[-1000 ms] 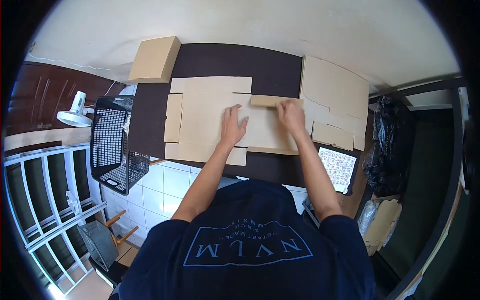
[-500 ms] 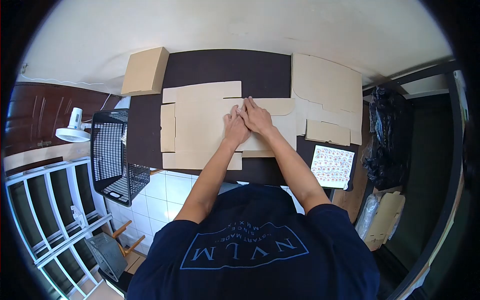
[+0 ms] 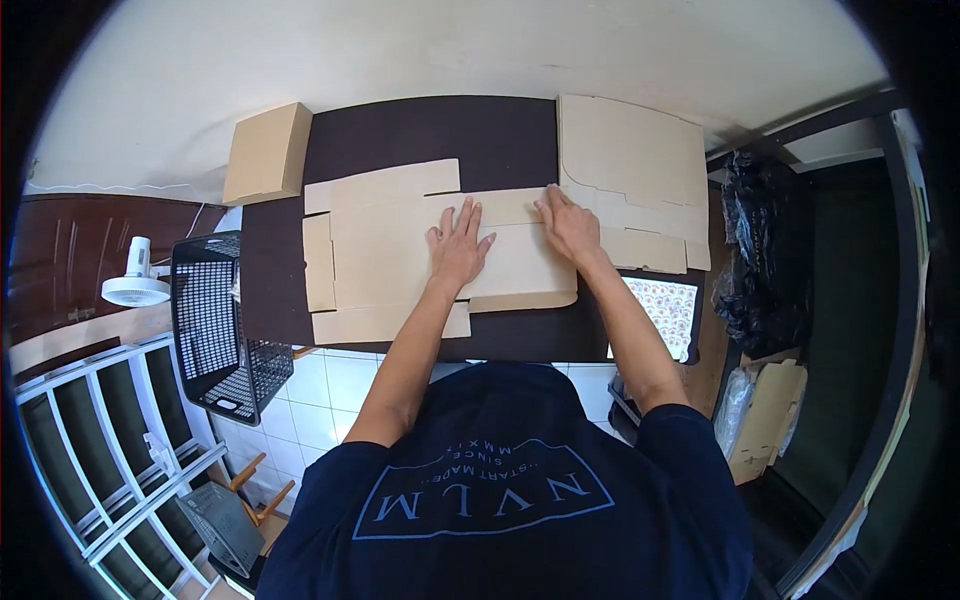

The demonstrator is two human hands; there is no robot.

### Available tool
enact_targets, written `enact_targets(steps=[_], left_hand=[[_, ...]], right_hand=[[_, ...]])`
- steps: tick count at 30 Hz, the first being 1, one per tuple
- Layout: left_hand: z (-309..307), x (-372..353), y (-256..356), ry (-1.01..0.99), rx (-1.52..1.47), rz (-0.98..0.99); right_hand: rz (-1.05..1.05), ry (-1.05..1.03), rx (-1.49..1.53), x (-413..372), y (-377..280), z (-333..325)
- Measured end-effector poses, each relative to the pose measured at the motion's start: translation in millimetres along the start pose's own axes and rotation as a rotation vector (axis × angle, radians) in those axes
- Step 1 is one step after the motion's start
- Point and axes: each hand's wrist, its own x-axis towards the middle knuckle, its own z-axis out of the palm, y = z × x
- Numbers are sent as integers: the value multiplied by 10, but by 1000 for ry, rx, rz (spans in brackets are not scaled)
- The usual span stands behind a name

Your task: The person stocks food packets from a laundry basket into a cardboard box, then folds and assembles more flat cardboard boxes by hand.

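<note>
Parted now from the left hand (image 3: 458,252), spread open on the cardboard sheet (image 3: 385,250) at centre frame on the dark counter (image 3: 500,135), the open, slightly bent right hand (image 3: 573,232) is pressed along the upper flap (image 3: 505,208), apparently being creased flat.

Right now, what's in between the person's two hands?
Just cardboard! Between the left hand and the right hand lies part of the cardboard sheet, with its folded flap. The head view shows it.
</note>
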Motion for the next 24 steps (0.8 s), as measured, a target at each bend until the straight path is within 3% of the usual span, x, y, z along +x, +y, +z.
enact_targets(steps=[2, 4, 5, 8, 12, 14, 17, 20, 23, 24], left_hand=[[-17, 4, 7, 2, 30, 0], [-52, 13, 12, -23, -15, -12], [-70, 19, 13, -21, -17, -9], [-93, 42, 6, 18, -93, 2], [-146, 237, 0, 145, -216, 50], [-219, 376, 37, 201, -243, 76], [-372, 503, 136, 313, -387, 46], [-420, 522, 274, 484, -354, -118], [-351, 423, 307, 568, -352, 3], [-283, 407, 304, 567, -475, 22]], right_hand=[[47, 45, 63, 1, 34, -142], [236, 128, 139, -14, 192, -262], [242, 299, 264, 7, 408, -92], [355, 302, 511, -273, 605, -117], [336, 278, 364, -631, 501, 53], [426, 190, 434, -660, 346, 52], [464, 384, 378, -676, 266, 222], [508, 294, 561, -644, 268, 186], [451, 292, 599, -618, 248, 273], [454, 292, 601, -634, 220, 293]])
